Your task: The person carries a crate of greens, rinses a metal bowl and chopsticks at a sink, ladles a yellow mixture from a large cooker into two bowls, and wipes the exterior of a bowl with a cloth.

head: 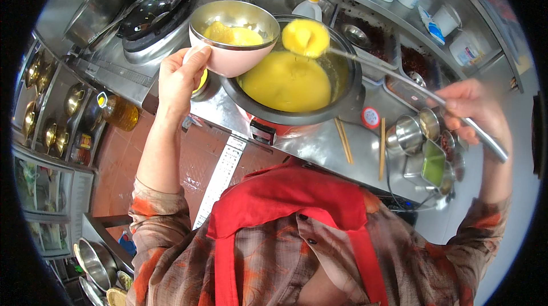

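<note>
My left hand grips the rim and side of a pink bowl with a steel inside, which holds some yellow soup or porridge. The bowl is tilted a little over the left rim of a large black-rimmed pot. Yellow liquid fills the lower part of the pot. In my right hand, somewhat blurred, is the long metal handle of a ladle. The ladle's head, full of the yellow liquid, hangs above the pot, just right of the bowl.
Wooden chopsticks, a round red-and-white lid and steel containers stand right of the pot. Behind it are a white jug with a yellow cap and trays of dark red food. A black wok sits at upper left.
</note>
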### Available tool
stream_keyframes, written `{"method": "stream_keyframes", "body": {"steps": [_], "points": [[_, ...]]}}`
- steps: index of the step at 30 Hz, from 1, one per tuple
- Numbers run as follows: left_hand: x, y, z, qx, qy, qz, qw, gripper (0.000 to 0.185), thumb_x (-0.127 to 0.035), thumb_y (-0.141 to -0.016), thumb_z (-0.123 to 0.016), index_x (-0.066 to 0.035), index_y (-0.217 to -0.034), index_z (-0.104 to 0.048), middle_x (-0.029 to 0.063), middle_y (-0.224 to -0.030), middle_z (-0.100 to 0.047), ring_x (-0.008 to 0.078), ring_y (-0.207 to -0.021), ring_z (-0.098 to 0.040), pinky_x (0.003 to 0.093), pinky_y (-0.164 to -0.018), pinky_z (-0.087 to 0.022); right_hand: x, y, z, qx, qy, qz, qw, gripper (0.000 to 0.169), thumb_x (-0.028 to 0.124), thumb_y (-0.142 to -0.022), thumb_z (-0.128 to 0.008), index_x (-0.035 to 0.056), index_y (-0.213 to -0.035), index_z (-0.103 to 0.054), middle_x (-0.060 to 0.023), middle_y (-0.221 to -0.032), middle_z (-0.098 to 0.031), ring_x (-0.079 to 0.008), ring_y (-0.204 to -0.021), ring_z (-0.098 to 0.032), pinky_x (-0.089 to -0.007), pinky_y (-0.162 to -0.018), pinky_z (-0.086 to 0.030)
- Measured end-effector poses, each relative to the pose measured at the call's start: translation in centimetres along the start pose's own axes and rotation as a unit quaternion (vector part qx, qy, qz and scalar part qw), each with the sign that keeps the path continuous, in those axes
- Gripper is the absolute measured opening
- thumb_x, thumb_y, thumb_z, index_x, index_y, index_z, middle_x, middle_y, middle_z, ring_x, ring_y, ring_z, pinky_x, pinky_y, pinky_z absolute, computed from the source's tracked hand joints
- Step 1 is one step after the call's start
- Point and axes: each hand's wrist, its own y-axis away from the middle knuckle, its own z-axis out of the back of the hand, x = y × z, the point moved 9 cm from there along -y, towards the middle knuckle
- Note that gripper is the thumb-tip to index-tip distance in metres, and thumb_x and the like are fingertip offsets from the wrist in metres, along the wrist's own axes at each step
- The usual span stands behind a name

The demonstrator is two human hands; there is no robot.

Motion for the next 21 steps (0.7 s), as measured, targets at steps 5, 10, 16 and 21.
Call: {"method": "stream_keyframes", "body": {"steps": [5, 10, 16, 21], "points": [[1.2, -0.2, -1.2, 0.017, 0.003, 0.015, 1.000, 0.020, -0.021, -0.079, -0.060, -0.003, -0.071, -0.056, -0.0048, -0.055, -0.045, 0.0009, -0.043, -0.032, 0.0166, -0.039, -0.021, 5.6, 3.4, 0.1, -0.090, 0.099, 0.079, 0.988, 0.025, 0.007, -0.080, -0.050, -0.0095, -0.098, -0.055, -0.0067, -0.049, -0.049, -0.0047, -0.030, -0.042, -0.0153, -0.022, -0.027], [2.4, -0.3, -4.5, 0.053, 0.028, 0.033, 0.998, 0.020, -0.021, -0.078, -0.061, -0.001, -0.077, -0.058, -0.0049, -0.056, -0.047, 0.0013, -0.044, -0.034, 0.0163, -0.039, -0.023, 6.5, 6.7, -1.5, -0.156, 0.175, 0.135, 0.963, 0.026, 0.008, -0.078, -0.054, -0.0041, -0.101, -0.056, -0.0033, -0.050, -0.047, -0.0032, -0.030, -0.035, -0.0158, -0.027, -0.024], [4.5, 0.1, -5.2, 0.046, 0.095, 0.043, 0.994, 0.019, -0.020, -0.077, -0.061, -0.002, -0.073, -0.058, -0.0043, -0.058, -0.049, 0.0018, -0.045, -0.037, 0.0172, -0.041, -0.025, 4.2, 5.4, -7.8, -0.145, 0.458, 0.194, 0.856, 0.037, -0.004, -0.069, -0.058, -0.0060, -0.106, -0.052, -0.0150, -0.065, -0.056, -0.0227, -0.053, -0.055, -0.0310, -0.052, -0.043], [5.0, 0.4, -6.6, 0.070, 0.156, 0.049, 0.984, 0.015, -0.016, -0.081, -0.058, -0.007, -0.070, -0.052, -0.0069, -0.056, -0.041, 0.0007, -0.044, -0.028, 0.0176, -0.039, -0.018, 4.0, 8.3, -8.5, -0.220, 0.505, 0.270, 0.789, 0.038, -0.007, -0.067, -0.055, -0.0056, -0.105, -0.053, -0.0201, -0.075, -0.059, -0.0325, -0.061, -0.059, -0.0323, -0.060, -0.046]]}}
